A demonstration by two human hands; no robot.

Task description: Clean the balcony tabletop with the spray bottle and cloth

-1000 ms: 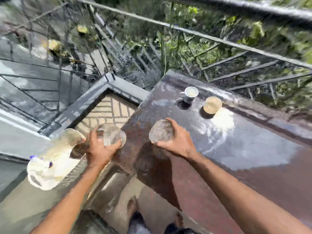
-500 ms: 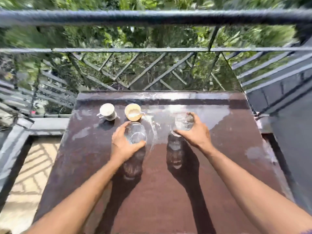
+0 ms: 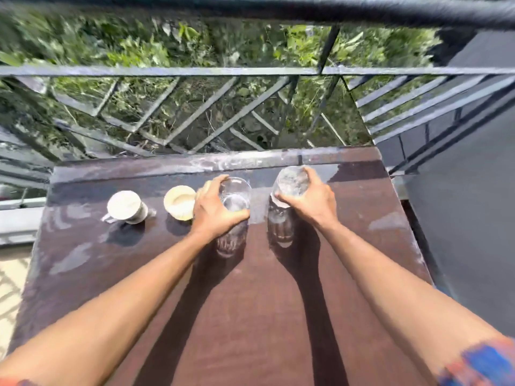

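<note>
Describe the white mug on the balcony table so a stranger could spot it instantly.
Find the brown tabletop against the metal railing. In the row of four vessels near its far edge, the white mug is leftmost. It is whiter than the cream cup beside it, and opaque, unlike the two clear glasses.

Smeared greenery, covered glasses, clipped arms.
The foliage [image 3: 139, 48] beyond the top rail [image 3: 362, 12] is streaked with motion blur, its leaves unreadable. The left hand [image 3: 220, 210] wraps the left glass [image 3: 237, 190], hiding its near wall and the right edge of the cream cup [image 3: 179, 201]. The right hand [image 3: 310, 203] covers the right side of the right glass [image 3: 289, 181]. Whether either glass touches the tabletop [image 3: 264, 302], I can't tell. Both forearms and the tabletop's near edge run off the bottom, and a patterned sleeve [image 3: 479, 363] in the corner is pure blur.
</note>
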